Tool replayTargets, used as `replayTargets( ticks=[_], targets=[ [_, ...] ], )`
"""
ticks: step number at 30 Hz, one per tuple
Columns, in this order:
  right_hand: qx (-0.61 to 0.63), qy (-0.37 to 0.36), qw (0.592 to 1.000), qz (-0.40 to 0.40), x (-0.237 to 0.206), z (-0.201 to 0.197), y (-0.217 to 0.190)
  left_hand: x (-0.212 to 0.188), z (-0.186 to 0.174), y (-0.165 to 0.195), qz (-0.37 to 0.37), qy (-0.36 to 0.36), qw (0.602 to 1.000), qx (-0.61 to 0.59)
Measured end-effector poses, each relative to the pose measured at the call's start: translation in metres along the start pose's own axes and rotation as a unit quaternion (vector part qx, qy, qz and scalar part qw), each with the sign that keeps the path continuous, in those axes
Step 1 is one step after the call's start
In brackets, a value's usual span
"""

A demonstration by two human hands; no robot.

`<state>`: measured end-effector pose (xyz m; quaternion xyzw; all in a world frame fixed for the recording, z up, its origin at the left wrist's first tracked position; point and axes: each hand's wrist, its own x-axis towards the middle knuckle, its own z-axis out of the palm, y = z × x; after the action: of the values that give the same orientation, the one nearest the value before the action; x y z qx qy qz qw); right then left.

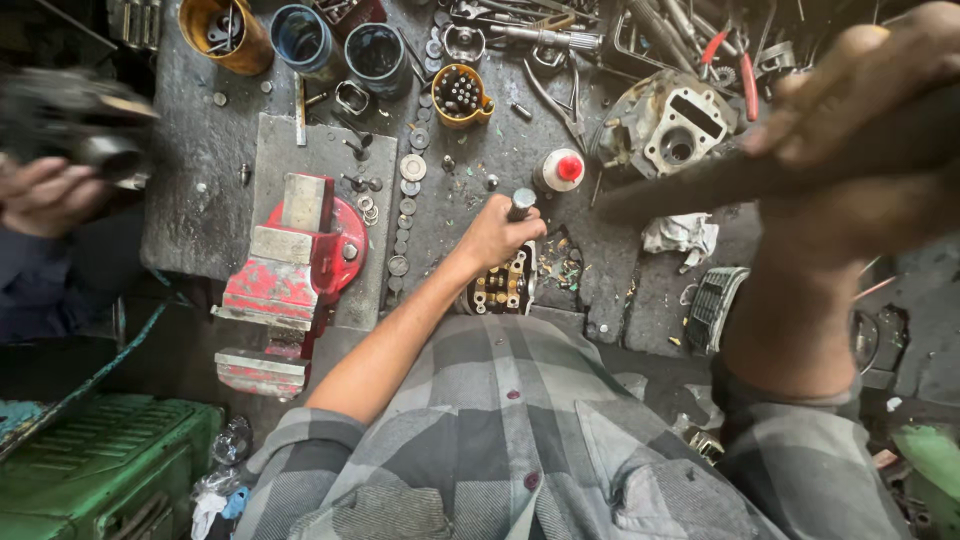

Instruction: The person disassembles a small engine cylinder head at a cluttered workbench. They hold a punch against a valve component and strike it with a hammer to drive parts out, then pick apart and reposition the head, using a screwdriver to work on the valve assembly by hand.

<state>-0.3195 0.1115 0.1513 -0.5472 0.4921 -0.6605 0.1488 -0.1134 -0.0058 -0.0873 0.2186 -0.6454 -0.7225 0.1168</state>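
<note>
Grimy and oil-dark, the table [200, 220] in the head view is strewn with loose washers, pliers, sockets and small tins, with a red bench vise [290, 270] bolted at its near edge. The left hand [497, 235] is clenched around a short steel punch [522, 203], holding it upright on a small engine cylinder head [508, 285] that sits at the table's front edge, just before the person's checked shirt. The right hand [860, 140] is raised high and close to the camera, gripping a dark hammer handle [740, 170] whose head cannot be seen. Judging by this pose, the driving work on the cylinder head is in mid-course: the punch is seated and the hammer is lifted, but whether the part under the punch has moved at all cannot be told. A second engine casting [668, 125] lies beyond, near a white bottle with a red cap [560, 170]. At far left another person's hand [40, 195] holds a blurred dark part.
</note>
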Motion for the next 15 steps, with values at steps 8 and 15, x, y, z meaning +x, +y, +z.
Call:
replayTargets(
  ticks=[8,15],
  targets=[
    [-0.03,-0.23,0.773,0.59,-0.023,0.067,-0.004,0.002,-0.003,0.0,-0.032,-0.023,0.999,0.033],
    [0.013,-0.123,0.931,0.342,-0.026,-0.024,-0.011,-0.001,0.004,-0.004,0.012,0.032,0.999,0.013]
  ],
)
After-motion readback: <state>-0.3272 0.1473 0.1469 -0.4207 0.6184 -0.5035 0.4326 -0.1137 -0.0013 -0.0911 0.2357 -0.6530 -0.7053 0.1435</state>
